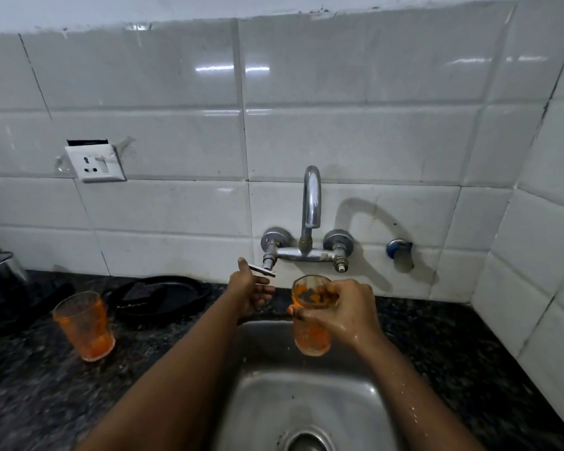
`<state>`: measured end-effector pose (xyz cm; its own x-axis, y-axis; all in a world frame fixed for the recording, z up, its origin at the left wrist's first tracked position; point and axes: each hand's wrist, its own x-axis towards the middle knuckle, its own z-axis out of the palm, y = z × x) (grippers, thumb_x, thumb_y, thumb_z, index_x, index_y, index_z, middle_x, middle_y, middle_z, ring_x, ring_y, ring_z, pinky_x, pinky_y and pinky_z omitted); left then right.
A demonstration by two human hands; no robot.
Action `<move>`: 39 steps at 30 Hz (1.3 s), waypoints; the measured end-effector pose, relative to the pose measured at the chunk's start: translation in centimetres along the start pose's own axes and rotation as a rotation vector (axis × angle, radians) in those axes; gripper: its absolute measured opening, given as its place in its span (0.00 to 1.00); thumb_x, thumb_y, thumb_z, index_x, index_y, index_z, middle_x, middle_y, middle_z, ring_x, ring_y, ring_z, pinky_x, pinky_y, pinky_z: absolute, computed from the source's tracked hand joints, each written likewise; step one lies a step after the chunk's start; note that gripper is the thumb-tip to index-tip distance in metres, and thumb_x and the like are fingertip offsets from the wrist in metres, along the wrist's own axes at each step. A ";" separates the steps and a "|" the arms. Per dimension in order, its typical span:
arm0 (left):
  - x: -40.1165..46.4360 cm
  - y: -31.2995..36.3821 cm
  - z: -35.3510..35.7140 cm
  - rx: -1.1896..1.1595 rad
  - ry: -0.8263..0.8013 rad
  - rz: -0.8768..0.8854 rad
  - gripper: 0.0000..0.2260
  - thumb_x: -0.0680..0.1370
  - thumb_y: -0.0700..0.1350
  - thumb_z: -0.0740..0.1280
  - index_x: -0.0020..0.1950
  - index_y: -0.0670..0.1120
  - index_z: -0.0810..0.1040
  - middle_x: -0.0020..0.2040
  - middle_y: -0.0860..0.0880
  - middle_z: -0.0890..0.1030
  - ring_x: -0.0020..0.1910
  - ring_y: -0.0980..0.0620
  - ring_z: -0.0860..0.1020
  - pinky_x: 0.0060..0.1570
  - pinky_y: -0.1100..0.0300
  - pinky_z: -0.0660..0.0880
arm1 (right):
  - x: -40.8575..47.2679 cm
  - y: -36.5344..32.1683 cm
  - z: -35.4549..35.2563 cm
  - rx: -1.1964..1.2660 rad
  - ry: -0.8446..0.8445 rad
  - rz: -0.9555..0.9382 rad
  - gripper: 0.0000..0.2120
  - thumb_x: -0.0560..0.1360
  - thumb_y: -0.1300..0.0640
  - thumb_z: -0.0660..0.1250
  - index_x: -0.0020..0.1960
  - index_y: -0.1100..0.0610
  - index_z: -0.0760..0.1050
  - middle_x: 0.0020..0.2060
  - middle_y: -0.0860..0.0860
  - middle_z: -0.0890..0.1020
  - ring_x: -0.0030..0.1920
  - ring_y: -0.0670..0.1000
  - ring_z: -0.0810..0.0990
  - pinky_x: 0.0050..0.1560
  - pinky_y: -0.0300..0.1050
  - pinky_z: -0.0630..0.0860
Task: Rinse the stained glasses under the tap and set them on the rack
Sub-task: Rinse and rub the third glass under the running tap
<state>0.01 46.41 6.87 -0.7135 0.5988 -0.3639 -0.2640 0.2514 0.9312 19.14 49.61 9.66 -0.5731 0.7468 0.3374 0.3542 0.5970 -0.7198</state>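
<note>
Standing at the far left edge, a dark steel jug (0, 281) sits on the speckled black counter (46, 392), with a wall socket (95, 163) on the white tiles above it. Next along, one orange-stained glass (84, 325) stands upright on the counter, well apart from both hands, and a black pan (162, 296) lies just behind it. The left hand (249, 289) reaches up to the tap handle (261, 270), thumb over its top and fingers loosely curled beneath; whether it truly grips the handle I cannot tell. The tap (310, 219) rises from the wall with its spout over the steel sink (306, 402); no water shows at the spout. Just right of the left hand, the right hand (342, 312), wet with droplets, grasps a second stained glass (310, 317) near its rim, thumb on the near side, holding it upright above the sink below the spout. That makes two glasses, one tap, one sink, one pan
</note>
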 end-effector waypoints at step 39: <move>-5.3 -0.3 2.7 0.717 -0.610 1.008 0.34 0.68 0.39 0.73 0.66 0.40 0.56 0.54 0.41 0.80 0.50 0.46 0.81 0.46 0.64 0.78 | 2.2 4.5 0.8 -0.280 -0.034 -0.042 0.40 0.64 0.51 0.76 0.71 0.50 0.60 0.64 0.54 0.71 0.63 0.56 0.71 0.57 0.50 0.71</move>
<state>5.64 45.18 8.46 0.0496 0.9427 0.3300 0.7139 -0.2645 0.6484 18.89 53.72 6.74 -0.6143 0.7123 0.3395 0.5171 0.6884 -0.5086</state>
